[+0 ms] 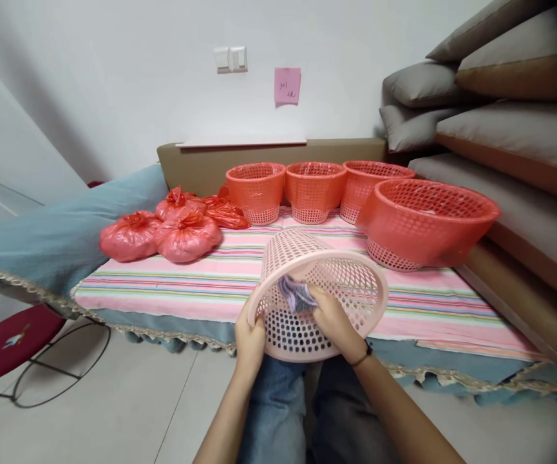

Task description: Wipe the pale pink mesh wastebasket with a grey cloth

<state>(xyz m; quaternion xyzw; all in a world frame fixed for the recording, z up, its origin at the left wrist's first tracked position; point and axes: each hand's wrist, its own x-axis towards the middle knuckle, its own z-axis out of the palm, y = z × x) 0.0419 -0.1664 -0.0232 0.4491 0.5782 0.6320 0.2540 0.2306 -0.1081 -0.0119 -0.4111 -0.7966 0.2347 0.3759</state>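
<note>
A pale pink plastic mesh basket (379,283) is tipped on its side above my lap, its mouth facing me. My left hand (250,338) grips the basket's rim at its left edge, thumb on the inside. Reaching into the mouth, my right hand (331,319) is closed on a grey and purple cloth (297,296), which lies against the inner wall. The fingertips under the cloth are partly hidden.
Red baskets with red bags around them, such as the nearest one (433,225), line the striped cloth (172,290). Tied red bags (188,238) sit at left. Grey cushions (519,135) are stacked at right. A dark red stool (12,341) stands on the floor.
</note>
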